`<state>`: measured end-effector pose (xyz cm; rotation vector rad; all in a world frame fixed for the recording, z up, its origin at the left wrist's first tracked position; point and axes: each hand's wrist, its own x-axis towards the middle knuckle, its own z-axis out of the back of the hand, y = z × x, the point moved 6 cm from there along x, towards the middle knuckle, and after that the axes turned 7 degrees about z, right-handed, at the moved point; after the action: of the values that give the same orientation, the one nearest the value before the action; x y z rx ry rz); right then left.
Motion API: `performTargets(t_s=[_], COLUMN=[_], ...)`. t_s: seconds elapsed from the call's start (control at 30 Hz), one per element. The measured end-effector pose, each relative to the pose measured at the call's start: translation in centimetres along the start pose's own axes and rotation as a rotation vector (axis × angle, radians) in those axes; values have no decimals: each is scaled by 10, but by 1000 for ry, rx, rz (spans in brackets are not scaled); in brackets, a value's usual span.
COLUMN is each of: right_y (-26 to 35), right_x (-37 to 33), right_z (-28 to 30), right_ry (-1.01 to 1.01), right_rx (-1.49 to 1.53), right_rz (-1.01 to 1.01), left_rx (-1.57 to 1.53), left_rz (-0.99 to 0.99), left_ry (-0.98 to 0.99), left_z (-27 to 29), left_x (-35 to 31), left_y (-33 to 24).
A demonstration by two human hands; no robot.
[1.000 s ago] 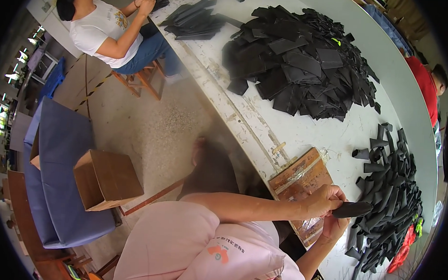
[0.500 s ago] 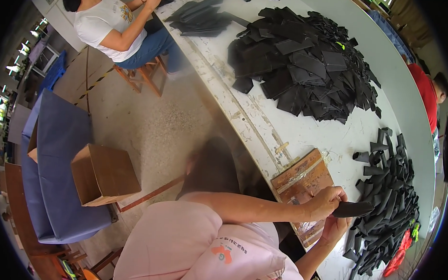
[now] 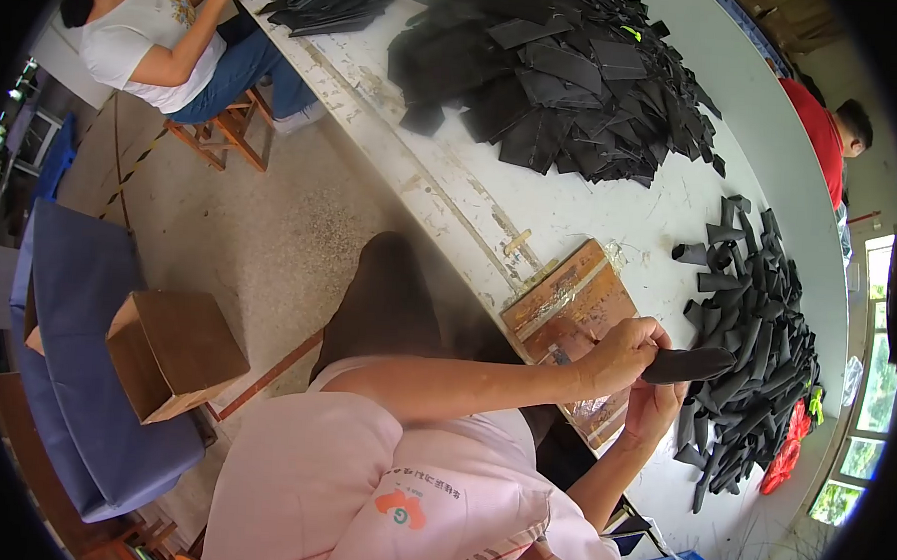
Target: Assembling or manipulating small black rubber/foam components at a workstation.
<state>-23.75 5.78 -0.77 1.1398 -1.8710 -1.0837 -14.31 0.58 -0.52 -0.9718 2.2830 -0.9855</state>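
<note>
A black tube-shaped piece (image 3: 689, 366) with a rounded tip is held in front of me, pointing right. My left hand (image 3: 620, 360) pinches its near end between thumb and fingers. From below, the fingers of my right hand (image 3: 655, 407) close on the same piece. Both hands are above the right edge of a worn wooden board (image 3: 577, 306), which has clear tape across it. Just beyond the held piece lies a heap of similar black tubes (image 3: 756, 343). Farther up the table is a large pile of flat black pieces (image 3: 567, 85).
The white table (image 3: 651, 224) has a raised wall along its far side. A person in a white shirt (image 3: 143, 51) sits on a wooden stool at upper left; another in red (image 3: 815, 136) is beyond the wall. A cardboard box (image 3: 180, 353) and a blue-covered stack (image 3: 95, 355) stand left.
My view has shifted, so the table and piles appear farther left and higher. Both hands still hold the black tube-shaped piece, with much the same grip.
</note>
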Motion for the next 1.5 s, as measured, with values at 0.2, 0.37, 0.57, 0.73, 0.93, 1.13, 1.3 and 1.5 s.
performTargets(t_s=[0.2,0.37,0.57,0.73,0.93,1.13,1.3,1.5], right_y=[-1,-4,-12,-13,-19,-8,-22,-5], right_x=[-1,1,2,-15,-48,-56,-53,-43], right_z=[5,-3,-6,27,62,39,56,49], right_ry=[155,149,185,-8,-194,-241,-213,-151], right_rx=[37,45,62,-128,-807,-880,-809,-755], right_rz=[-55,-57,-61,-58,-19,67,-2,14], left_rx=[42,32,335,523,836,678,882,839], left_rz=[-28,-28,50,39,-447,-456,-46,-142], left_ry=[-16,-25,-99,-194,446,801,920,561], left_z=[-1,6,49,121,-15,-79,-59,-26], left_x=[0,-11,-47,-77,-106,-110,-104,-89], left_y=[4,-3,-11,-41,-94,-80,28,-17])
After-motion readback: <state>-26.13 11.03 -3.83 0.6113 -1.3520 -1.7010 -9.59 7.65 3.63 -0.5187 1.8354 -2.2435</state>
